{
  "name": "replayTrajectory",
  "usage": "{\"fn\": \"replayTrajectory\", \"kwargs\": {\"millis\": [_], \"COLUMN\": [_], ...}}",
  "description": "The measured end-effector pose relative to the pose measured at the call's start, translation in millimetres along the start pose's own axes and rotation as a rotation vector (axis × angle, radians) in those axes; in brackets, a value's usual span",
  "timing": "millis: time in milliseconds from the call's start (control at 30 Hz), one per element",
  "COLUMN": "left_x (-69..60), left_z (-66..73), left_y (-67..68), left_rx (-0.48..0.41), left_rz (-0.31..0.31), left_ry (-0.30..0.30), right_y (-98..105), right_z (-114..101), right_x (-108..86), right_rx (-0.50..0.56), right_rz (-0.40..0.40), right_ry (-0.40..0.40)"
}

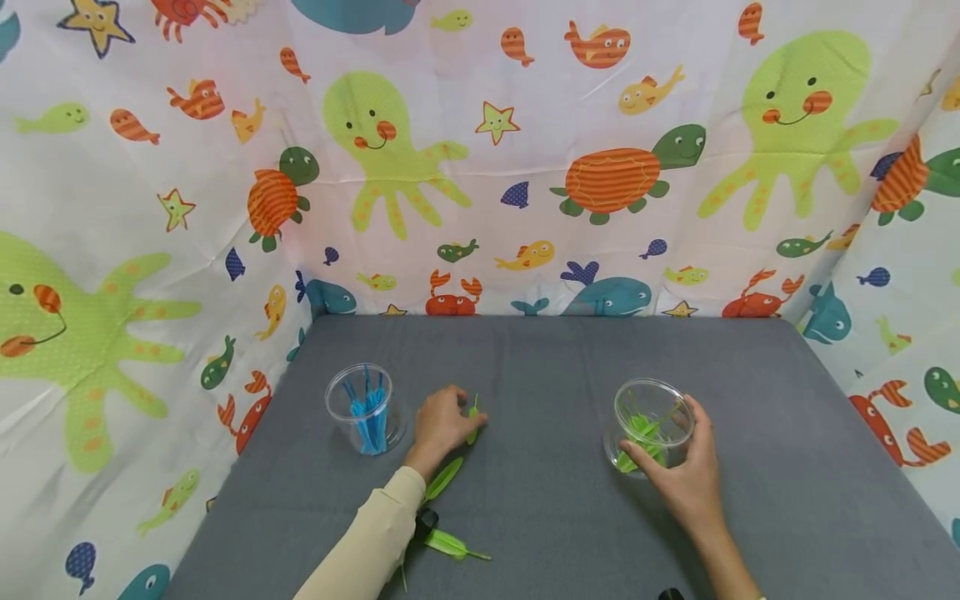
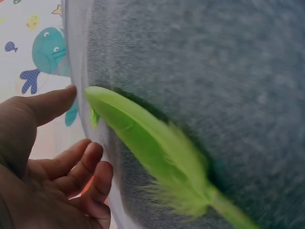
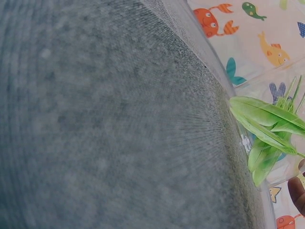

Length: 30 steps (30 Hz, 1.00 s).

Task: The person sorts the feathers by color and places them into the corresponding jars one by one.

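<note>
My left hand [image 1: 444, 423] reaches over a green feather [image 1: 473, 427] on the table, thumb and fingers apart around it. In the left wrist view, the left hand [image 2: 57, 162] shows a gap between thumb and fingertips, with that feather [image 2: 94, 116] just beyond. A second green feather [image 1: 445, 479] lies nearer the wrist and looms large in the left wrist view. Another green feather [image 1: 450, 545] lies beside the forearm. My right hand [image 1: 686, 467] grips a clear plastic jar [image 1: 654, 385] by its side. Several green feathers [image 3: 269, 119] stand inside that jar.
A second clear jar [image 1: 337, 410] with several blue feathers [image 1: 371, 421] stands left of my left hand. The grey table [image 1: 540, 500] is bordered by a white curtain [image 1: 480, 183] printed with sea animals at the back and sides.
</note>
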<state>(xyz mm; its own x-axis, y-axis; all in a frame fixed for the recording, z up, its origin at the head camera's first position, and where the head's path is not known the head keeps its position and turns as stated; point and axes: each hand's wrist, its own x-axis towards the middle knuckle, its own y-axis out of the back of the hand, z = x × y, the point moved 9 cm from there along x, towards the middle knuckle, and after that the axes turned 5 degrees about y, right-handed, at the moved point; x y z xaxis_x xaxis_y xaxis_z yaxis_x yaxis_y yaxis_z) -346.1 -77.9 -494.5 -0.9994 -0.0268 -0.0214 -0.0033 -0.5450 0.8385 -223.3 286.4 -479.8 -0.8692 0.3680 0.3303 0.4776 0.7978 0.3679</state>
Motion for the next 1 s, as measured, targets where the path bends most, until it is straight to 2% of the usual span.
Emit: {"fn": "replayTrajectory", "kwargs": {"millis": [133,267,600,1000], "left_x": [-2.5,-2.2,0.4,-1.0], "left_z": [-1.9,-2.8,-3.4,0.2], "left_y": [-3.4,-4.2,-6.2,-6.3], "left_rx": [0.051,0.066,0.048,0.017], "left_rz": [-0.017,-0.016,-0.024,-0.041], "left_ry": [-0.009,-0.001,0.034,-0.02], "right_y": [-0.1,-0.2,-0.2,-0.6], "right_z": [0.5,1.0,1.2,1.0], "right_x": [-0.7,-0.8,0.4,0.4], "right_rx": [-0.01,-0.009,-0.006,-0.007], "right_rz": [0.001,0.004,0.011,0.004], "right_ry": [0.001,0.004,0.011,0.016]}}
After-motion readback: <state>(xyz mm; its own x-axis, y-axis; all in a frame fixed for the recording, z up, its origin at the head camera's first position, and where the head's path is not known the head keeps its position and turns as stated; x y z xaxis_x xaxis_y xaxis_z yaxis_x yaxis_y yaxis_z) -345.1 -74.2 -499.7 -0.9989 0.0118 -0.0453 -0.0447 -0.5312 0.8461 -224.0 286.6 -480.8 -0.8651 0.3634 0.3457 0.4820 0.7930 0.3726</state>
